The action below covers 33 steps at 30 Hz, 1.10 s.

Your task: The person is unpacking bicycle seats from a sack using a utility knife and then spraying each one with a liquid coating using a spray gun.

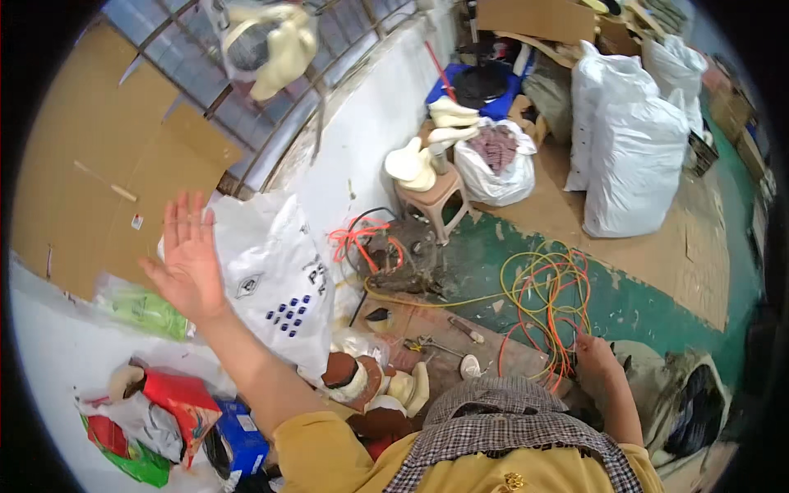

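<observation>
My left hand (191, 261) is raised with its palm showing and its fingers spread, holding nothing. Behind it are a large white woven sack (275, 271) and a brown cardboard sheet (90, 164). My right hand (595, 361) is low on the right with its fingers curled, at the edge of a loose coil of yellow and orange hose (538, 287). Whether those fingers grip a strand of the hose is too small to make out. From the coil, one yellow strand runs left toward a knotted bundle of orange cord (355, 240).
A plastic stool (448, 193) holds pale, shaped pieces (409, 163), beside a white bag of purplish material (500, 160). Tall, full white sacks (637, 156) stand at the far right. Tools (431, 345) lie on a board. Red and blue packages (177, 403) sit at lower left.
</observation>
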Tool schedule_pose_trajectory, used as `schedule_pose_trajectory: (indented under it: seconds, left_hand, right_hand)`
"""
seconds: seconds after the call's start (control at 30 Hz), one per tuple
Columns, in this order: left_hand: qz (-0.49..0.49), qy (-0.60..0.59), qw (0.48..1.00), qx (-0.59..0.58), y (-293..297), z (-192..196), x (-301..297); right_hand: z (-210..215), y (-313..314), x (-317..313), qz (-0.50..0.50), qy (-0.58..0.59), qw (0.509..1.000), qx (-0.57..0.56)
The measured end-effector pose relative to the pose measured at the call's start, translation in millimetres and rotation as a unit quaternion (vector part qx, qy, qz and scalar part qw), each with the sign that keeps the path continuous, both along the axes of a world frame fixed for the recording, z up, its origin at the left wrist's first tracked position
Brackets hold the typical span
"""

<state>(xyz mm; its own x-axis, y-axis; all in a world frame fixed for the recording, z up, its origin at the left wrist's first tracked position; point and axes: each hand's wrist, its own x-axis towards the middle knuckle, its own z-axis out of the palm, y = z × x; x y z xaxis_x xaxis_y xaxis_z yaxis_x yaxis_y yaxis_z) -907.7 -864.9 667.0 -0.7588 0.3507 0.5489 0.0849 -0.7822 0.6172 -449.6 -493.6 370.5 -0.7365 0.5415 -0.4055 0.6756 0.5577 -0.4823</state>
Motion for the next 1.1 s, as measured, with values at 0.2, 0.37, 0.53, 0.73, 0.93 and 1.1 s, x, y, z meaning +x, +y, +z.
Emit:
schedule_pose_trajectory:
  seconds: [0.2, 0.37, 0.53, 0.73, 0.93, 1.1]
  left_hand:
    - [-0.329, -0.081, 0.937, 0.090, 168.4, -49.7, 92.2]
    - [-0.474, -0.199, 0.858, -0.010, 330.4, -89.3, 270.5]
    - [-0.705, -0.173, 0.651, -0.222, 423.3, -161.7, 540.2]
    - [-0.748, 0.088, 0.532, -0.387, 415.1, -192.3, 764.3]
    - [-0.763, 0.251, 0.378, -0.460, 428.6, -236.8, 769.9]
    - [-0.527, 0.300, 0.524, -0.598, 495.4, -287.6, 645.4]
  right_hand:
    - [22.5, -7.8, 86.5, -0.069, 0.054, 0.996, -0.011]
    - [21.3, -21.8, 251.7, -0.323, 0.196, 0.925, -0.030]
    - [133.7, -32.2, 313.2, -0.390, 0.463, 0.783, -0.145]
    - [106.9, -31.8, 402.6, -0.541, 0.613, 0.571, -0.065]
    - [65.7, -91.8, 468.8, -0.644, 0.522, 0.559, -0.022]
    - [-27.8, -261.9, 503.1, -0.672, -0.211, 0.709, -0.047]
